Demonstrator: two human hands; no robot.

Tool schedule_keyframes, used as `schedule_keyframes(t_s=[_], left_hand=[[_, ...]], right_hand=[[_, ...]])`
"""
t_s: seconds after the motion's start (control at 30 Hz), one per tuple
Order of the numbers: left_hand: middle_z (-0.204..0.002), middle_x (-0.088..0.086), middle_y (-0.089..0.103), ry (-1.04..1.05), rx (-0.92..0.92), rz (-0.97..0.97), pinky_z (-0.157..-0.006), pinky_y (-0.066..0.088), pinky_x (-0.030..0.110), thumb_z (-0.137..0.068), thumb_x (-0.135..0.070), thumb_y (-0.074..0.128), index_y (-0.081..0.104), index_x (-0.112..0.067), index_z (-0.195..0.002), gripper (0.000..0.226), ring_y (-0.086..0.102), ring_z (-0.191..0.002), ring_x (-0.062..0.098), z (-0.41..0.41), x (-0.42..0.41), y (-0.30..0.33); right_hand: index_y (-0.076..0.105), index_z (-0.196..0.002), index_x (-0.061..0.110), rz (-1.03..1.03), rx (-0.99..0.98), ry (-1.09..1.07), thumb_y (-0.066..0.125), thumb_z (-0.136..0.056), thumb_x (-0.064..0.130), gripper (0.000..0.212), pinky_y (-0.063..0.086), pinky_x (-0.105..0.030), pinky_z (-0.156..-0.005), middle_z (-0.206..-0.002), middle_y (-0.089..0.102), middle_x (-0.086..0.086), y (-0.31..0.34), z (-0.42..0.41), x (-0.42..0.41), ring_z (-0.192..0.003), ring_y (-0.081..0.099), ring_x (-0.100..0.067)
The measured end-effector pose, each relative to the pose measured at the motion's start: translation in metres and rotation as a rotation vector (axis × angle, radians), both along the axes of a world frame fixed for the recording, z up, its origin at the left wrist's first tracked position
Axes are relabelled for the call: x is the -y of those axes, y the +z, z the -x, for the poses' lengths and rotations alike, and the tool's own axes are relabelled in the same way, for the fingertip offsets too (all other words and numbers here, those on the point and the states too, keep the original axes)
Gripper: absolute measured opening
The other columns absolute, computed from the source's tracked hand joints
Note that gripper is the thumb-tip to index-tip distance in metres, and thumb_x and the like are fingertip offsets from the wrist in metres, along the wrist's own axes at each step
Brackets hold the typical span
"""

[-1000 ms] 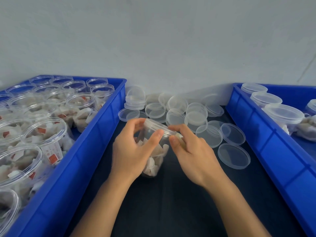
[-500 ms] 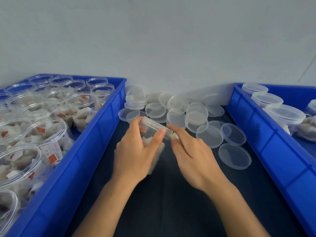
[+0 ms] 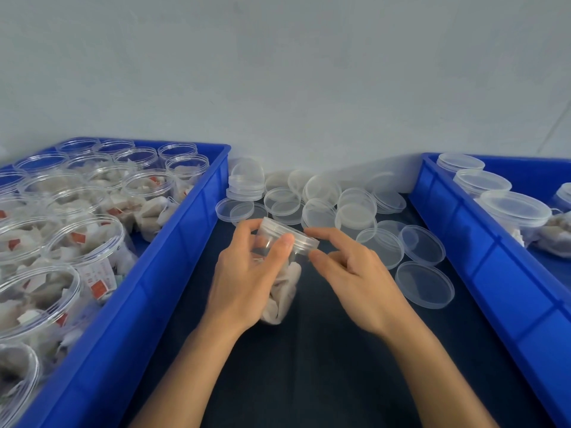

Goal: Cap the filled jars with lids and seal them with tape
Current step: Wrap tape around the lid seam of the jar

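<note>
The jar (image 3: 279,291) is showing as clear, glossy plastic, with white papery sachets (image 3: 282,288) looking matt inside, and its lid (image 3: 290,233) is appearing as smooth translucent plastic. The loose lids (image 3: 425,285) are lying as the same shiny plastic on a dark matt tabletop (image 3: 324,366). Both crates (image 3: 173,257) are gleaming as smooth blue plastic.

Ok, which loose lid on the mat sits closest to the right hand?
The flat clear lid just right of the right hand, nearest the camera; the other loose lids lie farther back.
</note>
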State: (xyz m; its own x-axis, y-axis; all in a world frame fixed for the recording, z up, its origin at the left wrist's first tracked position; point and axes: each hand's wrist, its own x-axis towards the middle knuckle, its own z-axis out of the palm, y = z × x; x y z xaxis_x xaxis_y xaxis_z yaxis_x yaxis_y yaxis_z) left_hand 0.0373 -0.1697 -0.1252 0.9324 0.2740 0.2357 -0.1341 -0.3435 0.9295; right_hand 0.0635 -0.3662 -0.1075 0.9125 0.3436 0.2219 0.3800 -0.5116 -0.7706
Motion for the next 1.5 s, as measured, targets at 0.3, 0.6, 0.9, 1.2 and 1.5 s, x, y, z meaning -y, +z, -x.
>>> schedule_keyframes(t_s=[0.3,0.6,0.9,1.2,1.5], left_hand=[[-0.11,-0.026,0.074,-0.061,-0.031,0.076,-0.081,0.055,0.027,-0.077,-0.08,0.059,0.064,-0.045,-0.114,0.051,0.072,-0.099,-0.006,0.003,-0.002,0.008],[-0.114,-0.023,0.074,-0.193,-0.071,0.083,-0.081,0.054,0.021,-0.084,-0.078,0.055,0.061,-0.041,-0.121,0.053,0.071,-0.107,-0.005,0.002,-0.009,0.009],[-0.098,-0.028,0.073,0.037,0.04,-0.222,-0.072,0.06,0.024,-0.085,-0.086,0.047,0.064,-0.046,-0.113,0.052,0.071,-0.089,-0.006,0.009,0.001,0.011],[-0.124,-0.027,0.067,0.029,-0.068,-0.246,-0.103,0.056,0.045,-0.076,-0.094,0.044,0.038,-0.047,-0.153,0.091,0.065,-0.113,-0.003,0.01,0.003,0.014],[-0.108,-0.027,0.073,-0.098,-0.045,0.05,-0.088,0.056,0.037,-0.077,-0.084,0.055,0.06,-0.066,-0.108,0.036,0.072,-0.096,-0.004,0.005,-0.01,0.015]], right_hand=[[0.059,-0.123,0.055,-0.046,-0.032,0.025,0.052,-0.102,0.051,0.022,0.036,-0.029,-0.061,-0.056,0.044,0.011,0.001,-0.002,0.002,-0.053,0.043,-0.004],[0.061,-0.127,0.055,-0.188,-0.186,0.132,0.058,-0.105,0.043,0.025,0.035,-0.03,-0.058,-0.065,0.039,0.002,0.004,-0.002,0.001,-0.06,0.036,-0.013],[0.066,-0.129,0.049,-0.205,-0.106,0.077,0.061,-0.103,0.044,0.027,0.035,-0.014,-0.053,-0.057,0.04,0.016,-0.002,-0.004,-0.001,-0.054,0.039,-0.004],[0.055,-0.14,0.055,-0.088,-0.042,0.083,0.051,-0.104,0.055,0.036,0.041,-0.016,-0.059,-0.062,0.05,0.013,-0.002,0.0,-0.007,-0.059,0.048,-0.002],[0.053,-0.136,0.065,-0.094,-0.062,0.121,0.053,-0.105,0.052,0.034,0.034,-0.023,-0.055,-0.058,0.037,0.008,0.001,-0.002,-0.002,-0.055,0.036,-0.009]])
